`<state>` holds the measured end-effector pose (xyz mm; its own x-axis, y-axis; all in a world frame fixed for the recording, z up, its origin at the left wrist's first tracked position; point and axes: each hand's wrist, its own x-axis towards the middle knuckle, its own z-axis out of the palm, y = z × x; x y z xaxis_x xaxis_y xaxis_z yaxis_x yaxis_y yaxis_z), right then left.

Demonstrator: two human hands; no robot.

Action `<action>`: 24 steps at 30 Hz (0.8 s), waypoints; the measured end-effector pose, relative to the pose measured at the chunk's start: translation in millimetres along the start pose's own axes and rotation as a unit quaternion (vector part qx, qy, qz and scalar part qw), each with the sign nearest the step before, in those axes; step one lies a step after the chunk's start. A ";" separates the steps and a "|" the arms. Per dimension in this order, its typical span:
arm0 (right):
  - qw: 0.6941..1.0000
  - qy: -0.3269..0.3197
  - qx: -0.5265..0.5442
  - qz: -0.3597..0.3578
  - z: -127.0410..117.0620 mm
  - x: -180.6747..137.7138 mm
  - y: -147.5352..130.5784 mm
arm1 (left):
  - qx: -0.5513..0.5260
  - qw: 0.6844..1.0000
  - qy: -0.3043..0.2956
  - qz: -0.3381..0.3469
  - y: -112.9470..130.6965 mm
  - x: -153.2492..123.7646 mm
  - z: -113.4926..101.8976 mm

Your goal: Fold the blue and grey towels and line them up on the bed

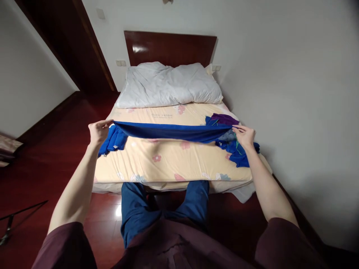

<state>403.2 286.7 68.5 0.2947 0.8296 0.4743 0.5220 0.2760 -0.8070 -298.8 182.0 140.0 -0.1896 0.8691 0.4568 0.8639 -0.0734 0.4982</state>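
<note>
A blue towel (174, 131) is stretched out flat between both hands above the bed (168, 164). My left hand (98, 131) pinches its left corner over the bed's left edge. My right hand (245, 135) pinches the right corner near the bed's right side. More blue cloth (113, 140) hangs bunched under my left hand. A heap of blue and purple cloths (224, 125) lies on the sheet beside and beneath my right hand.
The bed has a pale yellow flowered sheet, a white pillow (168, 85) and a dark wooden headboard (169, 48). A white wall runs close along the right. Dark red wooden floor (56, 149) lies to the left, with a dark doorway at the back left.
</note>
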 end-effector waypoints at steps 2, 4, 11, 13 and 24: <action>0.998 -0.010 -0.016 -0.057 -0.3 -12.1 7.0 | 0.001 0.999 0.014 0.043 -13.1 -8.3 7.4; 0.996 -0.022 -0.031 -0.076 2.9 -28.0 21.0 | -0.008 0.996 0.051 0.067 -29.8 -21.6 22.5; 0.954 -0.171 -0.248 -0.005 33.9 -113.5 98.2 | 0.047 0.996 -0.076 0.021 -94.0 -114.2 103.9; 0.897 -0.273 -0.348 0.002 42.4 -145.1 114.5 | 0.099 0.987 -0.125 -0.017 -104.7 -145.5 124.1; 0.808 -0.332 -0.487 0.003 48.2 -205.8 126.8 | 0.105 0.963 -0.183 -0.170 -120.5 -228.2 152.8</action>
<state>370.2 174.4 -148.4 -0.0252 0.9963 -0.0824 0.9997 0.0256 0.0037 -288.3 67.2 -136.9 -0.3340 0.9424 -0.0153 0.8635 0.3125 0.3959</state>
